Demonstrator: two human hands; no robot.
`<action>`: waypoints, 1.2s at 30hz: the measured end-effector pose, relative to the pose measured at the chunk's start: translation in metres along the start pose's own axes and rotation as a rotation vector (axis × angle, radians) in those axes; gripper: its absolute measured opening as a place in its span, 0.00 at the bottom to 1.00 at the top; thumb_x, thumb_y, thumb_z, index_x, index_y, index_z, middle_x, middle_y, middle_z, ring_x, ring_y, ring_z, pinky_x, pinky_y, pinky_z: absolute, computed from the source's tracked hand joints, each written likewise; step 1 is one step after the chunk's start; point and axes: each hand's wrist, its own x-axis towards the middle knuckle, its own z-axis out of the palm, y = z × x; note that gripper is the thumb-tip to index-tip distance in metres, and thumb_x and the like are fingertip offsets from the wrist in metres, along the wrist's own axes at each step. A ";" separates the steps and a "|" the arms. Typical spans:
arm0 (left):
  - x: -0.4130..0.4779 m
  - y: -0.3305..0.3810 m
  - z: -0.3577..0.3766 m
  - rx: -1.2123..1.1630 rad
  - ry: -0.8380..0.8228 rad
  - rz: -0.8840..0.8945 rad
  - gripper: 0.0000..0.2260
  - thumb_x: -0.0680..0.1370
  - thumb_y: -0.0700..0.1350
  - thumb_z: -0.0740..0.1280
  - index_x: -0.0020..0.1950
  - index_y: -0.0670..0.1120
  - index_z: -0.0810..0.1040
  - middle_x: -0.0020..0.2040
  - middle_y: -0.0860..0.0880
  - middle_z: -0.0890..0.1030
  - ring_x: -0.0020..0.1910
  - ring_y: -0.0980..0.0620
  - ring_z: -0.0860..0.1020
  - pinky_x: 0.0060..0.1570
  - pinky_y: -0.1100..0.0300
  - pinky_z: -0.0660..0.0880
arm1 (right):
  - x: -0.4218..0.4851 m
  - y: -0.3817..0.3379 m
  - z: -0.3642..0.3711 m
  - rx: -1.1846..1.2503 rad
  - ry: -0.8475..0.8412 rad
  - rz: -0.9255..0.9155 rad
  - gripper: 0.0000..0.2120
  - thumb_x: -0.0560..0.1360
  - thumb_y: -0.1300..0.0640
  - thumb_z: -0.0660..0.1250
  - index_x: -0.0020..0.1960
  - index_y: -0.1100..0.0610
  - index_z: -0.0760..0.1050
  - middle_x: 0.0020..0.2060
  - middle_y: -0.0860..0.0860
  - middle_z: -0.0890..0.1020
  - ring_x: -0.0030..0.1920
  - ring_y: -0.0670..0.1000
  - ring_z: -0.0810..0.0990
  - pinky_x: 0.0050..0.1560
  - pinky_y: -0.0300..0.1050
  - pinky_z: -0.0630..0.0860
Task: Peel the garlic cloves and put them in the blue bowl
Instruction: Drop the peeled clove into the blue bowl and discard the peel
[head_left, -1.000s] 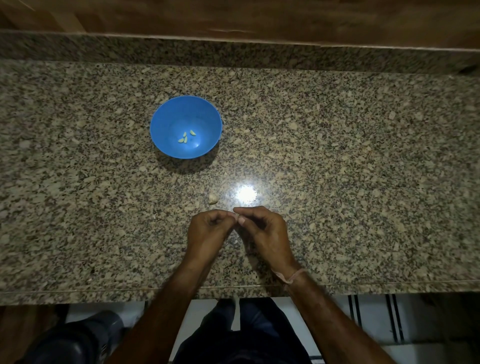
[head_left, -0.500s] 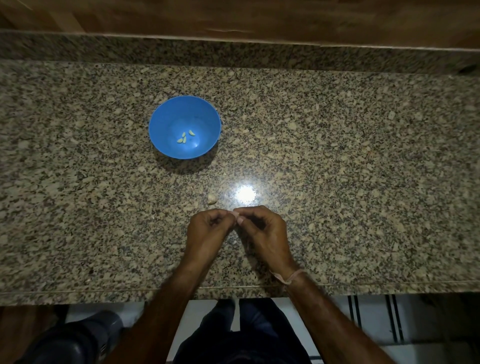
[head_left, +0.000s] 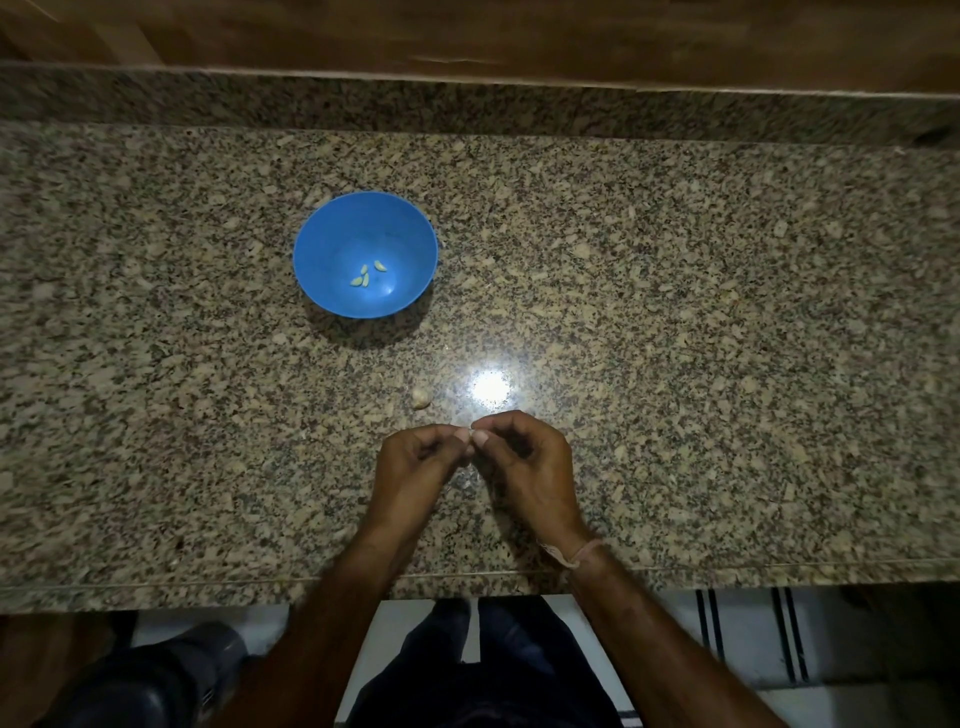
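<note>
Nothing moved really: left hand (head_left: 415, 462) and right hand (head_left: 524, 462) still pinching same clove (head_left: 471, 432) together (barely visible). Three peeled cloves (head_left: 366, 275) in blue bowl (head_left: 332, 228), spare clove (head_left: 421, 398) waiting on counter (head_left: 675, 312).

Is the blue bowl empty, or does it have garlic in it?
Not empty: the blue bowl holds a few small pale cloves at its bottom; the rest of its inside is bare.

Dim overall, one source overhead: a hard white glare spot (head_left: 490, 387) burns out on the polished granite counter (head_left: 727, 312), about mid-scene. Blue bowl (head_left: 332, 244) throws a soft shadow to its near side. Corners and the wooden back panel (head_left: 467, 31) fall off dark. Granite speckle smears toward the left and right edges; counter edges bow, wide-angle. Centre reasonably sharp
</note>
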 end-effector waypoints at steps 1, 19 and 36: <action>0.000 0.000 0.000 0.014 0.007 0.014 0.06 0.81 0.42 0.71 0.49 0.46 0.88 0.46 0.45 0.88 0.51 0.46 0.86 0.58 0.47 0.82 | 0.000 0.001 0.000 0.018 0.001 0.012 0.03 0.80 0.63 0.72 0.52 0.60 0.85 0.47 0.56 0.88 0.52 0.58 0.87 0.56 0.61 0.85; 0.009 -0.010 0.005 0.417 0.180 0.076 0.07 0.81 0.52 0.69 0.48 0.53 0.85 0.39 0.55 0.85 0.41 0.57 0.83 0.42 0.55 0.79 | -0.001 -0.002 0.005 0.188 -0.014 0.167 0.06 0.79 0.64 0.73 0.55 0.60 0.85 0.51 0.62 0.87 0.57 0.68 0.84 0.62 0.65 0.81; 0.006 -0.006 0.006 0.341 0.173 0.158 0.03 0.81 0.50 0.72 0.50 0.53 0.85 0.43 0.56 0.86 0.45 0.57 0.84 0.46 0.54 0.82 | -0.001 -0.004 0.006 0.321 0.055 0.271 0.05 0.79 0.64 0.74 0.53 0.65 0.83 0.49 0.67 0.86 0.51 0.61 0.86 0.57 0.54 0.82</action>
